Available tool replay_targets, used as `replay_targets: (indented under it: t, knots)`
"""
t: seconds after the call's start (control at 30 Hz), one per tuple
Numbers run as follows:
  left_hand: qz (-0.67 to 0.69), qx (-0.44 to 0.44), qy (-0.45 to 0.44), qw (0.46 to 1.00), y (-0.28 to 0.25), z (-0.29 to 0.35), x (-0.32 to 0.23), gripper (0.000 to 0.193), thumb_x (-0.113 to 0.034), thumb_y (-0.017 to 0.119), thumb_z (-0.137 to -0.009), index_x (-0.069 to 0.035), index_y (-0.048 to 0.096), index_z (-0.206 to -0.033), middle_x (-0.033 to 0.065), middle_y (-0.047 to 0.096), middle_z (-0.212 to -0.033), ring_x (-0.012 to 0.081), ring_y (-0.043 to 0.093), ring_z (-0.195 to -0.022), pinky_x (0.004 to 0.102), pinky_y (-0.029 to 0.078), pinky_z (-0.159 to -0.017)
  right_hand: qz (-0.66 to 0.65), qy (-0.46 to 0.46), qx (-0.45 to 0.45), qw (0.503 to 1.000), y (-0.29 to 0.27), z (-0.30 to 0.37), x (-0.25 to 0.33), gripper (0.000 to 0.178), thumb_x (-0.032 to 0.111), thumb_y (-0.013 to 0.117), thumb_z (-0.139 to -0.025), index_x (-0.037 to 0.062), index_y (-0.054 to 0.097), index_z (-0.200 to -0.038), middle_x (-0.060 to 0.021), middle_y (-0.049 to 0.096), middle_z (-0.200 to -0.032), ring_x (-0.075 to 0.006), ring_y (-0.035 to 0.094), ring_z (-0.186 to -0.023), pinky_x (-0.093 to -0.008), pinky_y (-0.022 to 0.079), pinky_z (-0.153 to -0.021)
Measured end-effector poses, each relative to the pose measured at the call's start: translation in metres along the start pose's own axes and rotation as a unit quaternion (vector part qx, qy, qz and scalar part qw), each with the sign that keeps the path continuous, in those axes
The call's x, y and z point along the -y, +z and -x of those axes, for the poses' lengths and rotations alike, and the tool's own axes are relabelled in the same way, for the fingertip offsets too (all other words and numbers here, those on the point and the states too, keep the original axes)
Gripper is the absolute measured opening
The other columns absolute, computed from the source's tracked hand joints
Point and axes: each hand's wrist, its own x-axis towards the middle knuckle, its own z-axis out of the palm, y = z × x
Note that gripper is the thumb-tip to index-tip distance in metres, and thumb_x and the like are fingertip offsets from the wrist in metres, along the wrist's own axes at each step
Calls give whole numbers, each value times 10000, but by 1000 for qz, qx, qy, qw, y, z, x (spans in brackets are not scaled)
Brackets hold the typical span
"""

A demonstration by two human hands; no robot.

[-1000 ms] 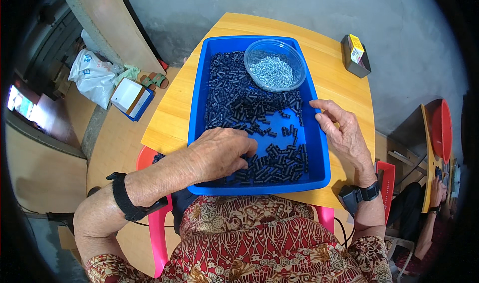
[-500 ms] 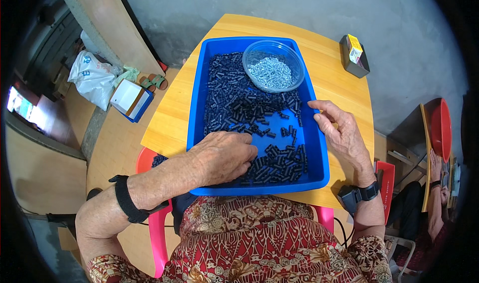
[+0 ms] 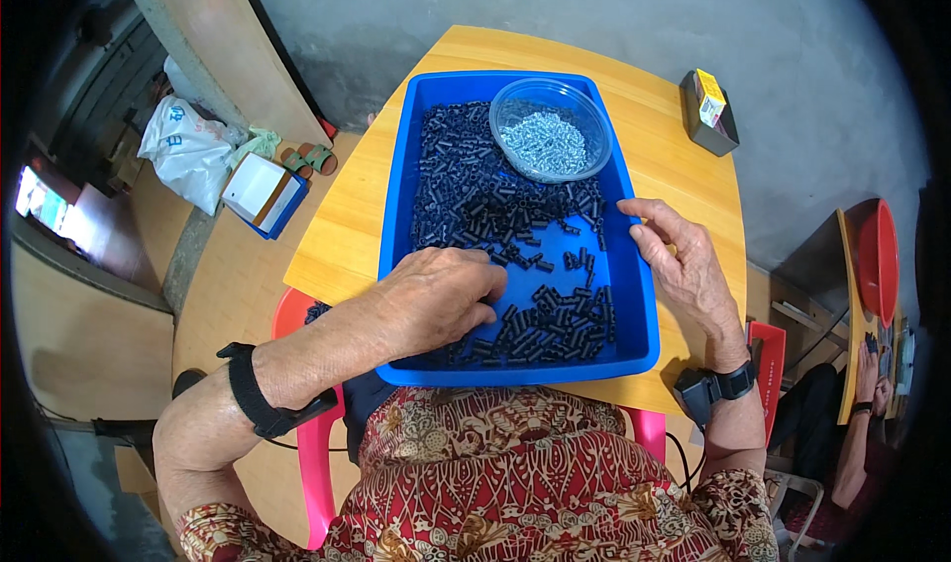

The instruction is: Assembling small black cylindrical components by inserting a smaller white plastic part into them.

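Note:
A blue plastic tray [image 3: 495, 375] sits on the table, with many short black tube-like pieces [image 3: 461, 181] heaped over its far part. A smaller pile of black pieces [image 3: 560, 322] lies at its near right. My left hand [image 3: 436, 300] is inside the tray at the near left, fingers curled down; whatever they hold is hidden beneath them. On the right rim rests my right hand [image 3: 686, 265], thumb and forefinger hooked over the edge. A clear round tub [image 3: 543, 173] of small shiny silvery pieces [image 3: 545, 143] stands in the far right corner of the tray.
The wooden table [image 3: 674, 146] carries a dark box [image 3: 708, 131] with a yellow packet at its far right. A red container [image 3: 290, 314] is below the left edge. At far right another person's hand [image 3: 866, 369] is near a red basin [image 3: 879, 255].
My left hand has shifted slightly away from me, and its thumb and forefinger show more separately. My right hand stays at the rim. The view has moved a little.

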Motion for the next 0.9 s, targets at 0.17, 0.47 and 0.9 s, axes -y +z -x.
replay_targets:
  t: [0.17,0.47,0.9]
  knots:
    - [-7,10,-23,1000,2,-4,4,154,-83,678,-855,-49,645,-1002,146,641,-943,363,653,-933,460,528,-792,13,16,14,1000,-3,-2,6,283,195,576,-999,36,639,-1225,-79,594,-735,-140,522,-640,-295,463,-634]
    - [-24,-80,-8,996,0,3,2,143,-47,642,-854,-37,668,-994,145,636,-937,358,653,-937,446,535,-794,134,-114,-37,984,-15,1,27,281,85,683,-896,-7,642,-1159,-178,662,-853,-310,648,-753,-404,527,-719]
    - [63,-176,31,982,-8,14,14,103,-37,667,-841,-18,682,-941,128,652,-911,317,655,-904,404,538,-783,141,-245,229,931,7,-21,88,193,75,694,-829,-7,645,-997,-164,641,-891,-357,643,-887,-445,524,-792]
